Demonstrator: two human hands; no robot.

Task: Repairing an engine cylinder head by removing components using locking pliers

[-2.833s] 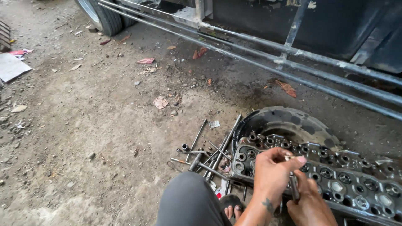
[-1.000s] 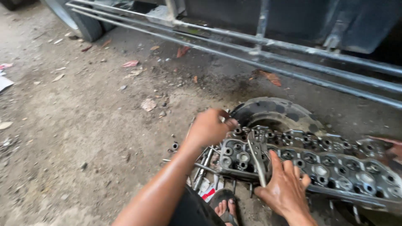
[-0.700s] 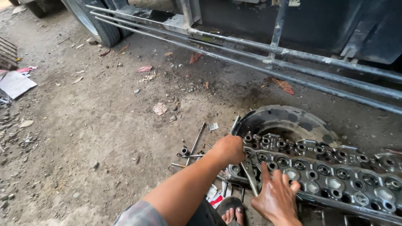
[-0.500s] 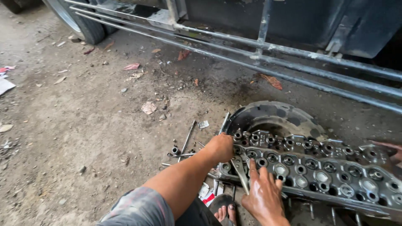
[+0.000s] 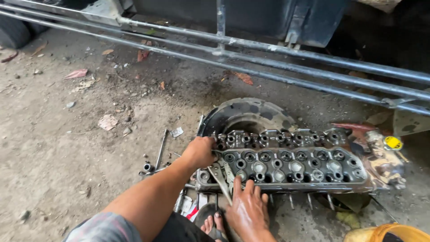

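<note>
the cylinder head [image 5: 286, 161] lies on the ground with its long axis running left to right, resting partly on a round dark housing [image 5: 246, 117] at its far left. both hands are at its left end. the left hand [image 5: 200, 151] is curled over the far-left corner, gripping the edge. the right hand [image 5: 247, 208] lies flat and spread against the near side, fingers touching the casting beside a long metal tool [image 5: 219, 179]. loose bars and sockets [image 5: 154, 163] lie just left of the left hand.
</note>
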